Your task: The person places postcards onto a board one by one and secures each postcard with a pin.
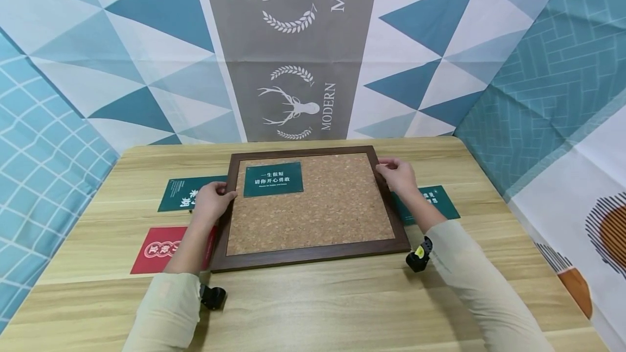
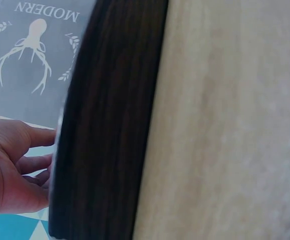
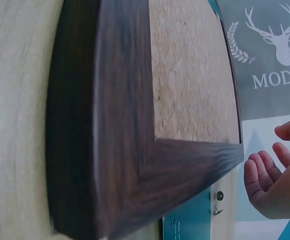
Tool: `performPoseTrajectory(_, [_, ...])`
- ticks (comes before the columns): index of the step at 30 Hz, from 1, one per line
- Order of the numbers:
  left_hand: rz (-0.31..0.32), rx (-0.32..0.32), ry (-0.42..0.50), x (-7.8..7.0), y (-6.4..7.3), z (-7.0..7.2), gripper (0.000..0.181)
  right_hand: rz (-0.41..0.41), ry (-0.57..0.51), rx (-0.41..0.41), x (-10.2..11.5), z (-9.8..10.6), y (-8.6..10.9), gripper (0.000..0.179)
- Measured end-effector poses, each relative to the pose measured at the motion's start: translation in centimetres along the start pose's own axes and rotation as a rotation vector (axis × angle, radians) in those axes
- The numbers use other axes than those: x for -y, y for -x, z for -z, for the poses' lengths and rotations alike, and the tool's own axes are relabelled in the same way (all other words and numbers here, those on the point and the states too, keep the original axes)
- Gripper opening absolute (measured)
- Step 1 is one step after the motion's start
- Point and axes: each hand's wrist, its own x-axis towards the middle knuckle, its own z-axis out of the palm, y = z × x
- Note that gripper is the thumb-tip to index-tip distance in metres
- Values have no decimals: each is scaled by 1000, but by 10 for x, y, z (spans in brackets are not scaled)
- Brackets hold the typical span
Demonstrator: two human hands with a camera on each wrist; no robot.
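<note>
A framed cork board [image 1: 323,211] lies before me, its dark brown wooden frame [image 3: 124,100] close to both wrist cameras. On the cork's upper left is a dark green card [image 1: 274,179] with white lettering. My left hand [image 1: 213,200] grips the frame's left side, the thumb over the rail; in the left wrist view this hand [image 2: 12,167] meets the rail's far edge. At the upper right corner is my right hand [image 1: 398,174]. In the right wrist view, that hand [image 3: 280,175] has loosely bent fingers beside the corner, holding nothing.
Left of the board lie a green card [image 1: 176,192] and a red card [image 1: 154,249], partly covered by my arm. Another green card [image 1: 440,202] lies on the right, with small pins [image 3: 219,196] near it. A patterned cloth [image 1: 293,69] hangs behind the wooden table [image 1: 313,308].
</note>
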Motion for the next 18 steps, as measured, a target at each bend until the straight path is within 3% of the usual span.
performPoseTrajectory(13, [-10,-4,5,0,0,-1,52,21,62,-41,-8,10,-1,38])
performPoseTrajectory(18, [-15,-6,3,0,0,-1,51,7,26,-30,-11,13,-1,38])
